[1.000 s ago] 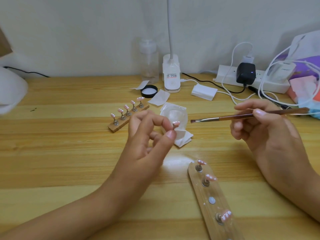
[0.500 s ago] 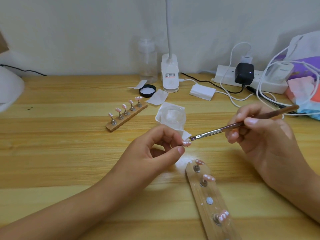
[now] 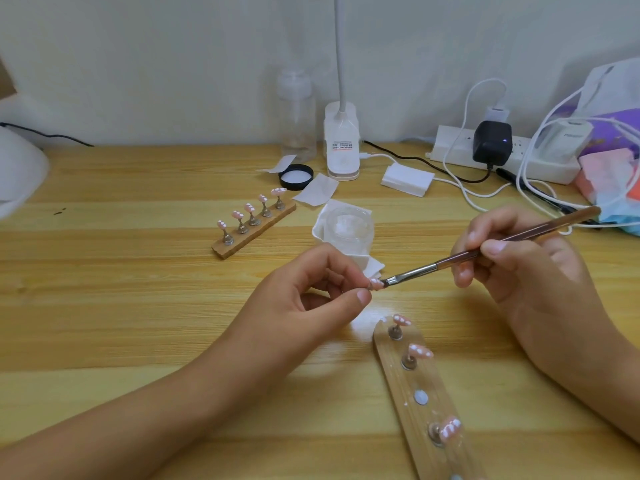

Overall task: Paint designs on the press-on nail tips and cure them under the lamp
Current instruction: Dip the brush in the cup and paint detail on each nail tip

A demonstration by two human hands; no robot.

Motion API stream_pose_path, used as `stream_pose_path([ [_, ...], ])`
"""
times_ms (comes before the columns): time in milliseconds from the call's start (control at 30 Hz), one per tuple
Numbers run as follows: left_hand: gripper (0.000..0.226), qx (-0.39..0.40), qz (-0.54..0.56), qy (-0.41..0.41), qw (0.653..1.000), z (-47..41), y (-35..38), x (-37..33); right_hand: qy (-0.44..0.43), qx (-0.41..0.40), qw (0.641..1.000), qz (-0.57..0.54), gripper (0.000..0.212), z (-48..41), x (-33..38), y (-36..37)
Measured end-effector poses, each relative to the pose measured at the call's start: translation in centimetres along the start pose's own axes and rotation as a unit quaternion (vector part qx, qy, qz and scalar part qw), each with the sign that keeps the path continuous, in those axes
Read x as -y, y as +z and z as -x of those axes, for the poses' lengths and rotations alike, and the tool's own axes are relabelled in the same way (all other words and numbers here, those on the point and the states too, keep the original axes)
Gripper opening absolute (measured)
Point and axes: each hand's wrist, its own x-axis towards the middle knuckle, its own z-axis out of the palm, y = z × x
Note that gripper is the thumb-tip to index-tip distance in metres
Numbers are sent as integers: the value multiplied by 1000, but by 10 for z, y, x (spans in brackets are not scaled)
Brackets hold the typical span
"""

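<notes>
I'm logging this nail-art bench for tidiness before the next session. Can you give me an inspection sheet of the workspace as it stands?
Surface: wooden table, with a pale glare patch by the near strip.
Job's things: nail tip with the brush tip against it; near holder strip shows three tips and one bare spot; far holder strip carries five tips; glass jar sits on tissue.
Clutter: black lid, paper scraps, clear bottle, white box.
Grippers: left hand pinches the nail tip; right hand holds the brush.
Cables: white cables trail loose from the power strip.
Surroundings: plain wall; lamp base; bags at right.
</notes>
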Motion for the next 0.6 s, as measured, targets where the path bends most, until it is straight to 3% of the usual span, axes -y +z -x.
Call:
stream_pose_path([
  [367, 10, 9, 5, 7, 1000, -1, 0, 0, 0, 5, 998, -55, 22, -2, 2, 0],
  [600, 14, 13, 16, 6, 1000, -1, 1, 0, 17, 20, 998, -49, 11, -1, 1, 1],
])
